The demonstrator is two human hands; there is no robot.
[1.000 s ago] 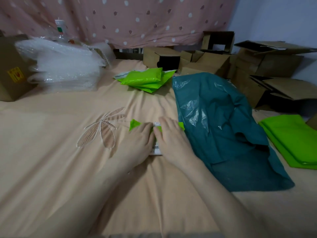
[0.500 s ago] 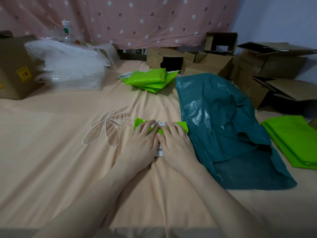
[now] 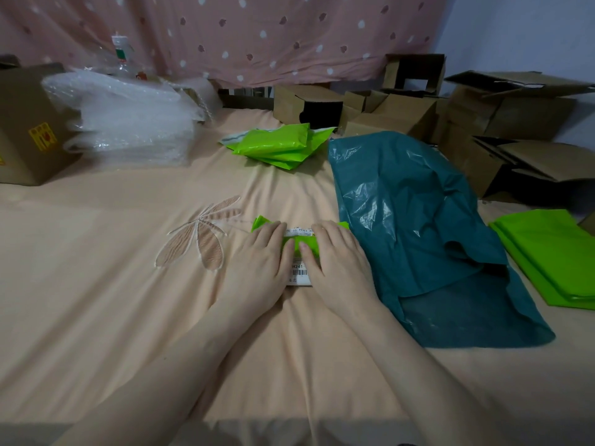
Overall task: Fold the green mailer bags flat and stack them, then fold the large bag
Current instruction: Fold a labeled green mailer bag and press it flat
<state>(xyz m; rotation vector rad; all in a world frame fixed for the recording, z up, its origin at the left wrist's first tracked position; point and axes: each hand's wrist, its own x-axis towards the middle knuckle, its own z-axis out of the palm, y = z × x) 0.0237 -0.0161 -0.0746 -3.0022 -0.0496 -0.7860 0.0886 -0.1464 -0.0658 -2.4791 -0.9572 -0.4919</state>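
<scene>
Green plastic shows between 2 flat palms: the left hand (image 3: pixel 262 265) and right hand (image 3: pixel 333 263) lie side by side on a small green mailer bag (image 3: pixel 301 244), fingers straight and pressing down, nothing gripped. That spread looks meant to squeeze air out and set the crease, so the bag stays flat once released. A white shipping label (image 3: pixel 299 272) with a barcode peeks out in the gap between the thumbs.

Just right of the right hand, the large teal bag (image 3: pixel 415 214) sprawls crumpled across the bedsheet (image 3: pixel 112 284), its edge almost touching the mailer; it probably waits for last. Further right, near the frame edge, lies a neat stack of flat green bags (image 3: pixel 547 252), likely where this one goes, though the teal bag sits between and must be reached over. Beyond the hands rests a loose pile of unfolded green mailers (image 3: pixel 277 146). Bubble wrap (image 3: pixel 128 120) and cardboard boxes (image 3: pixel 483 117) line the far side, well apart from the work.
</scene>
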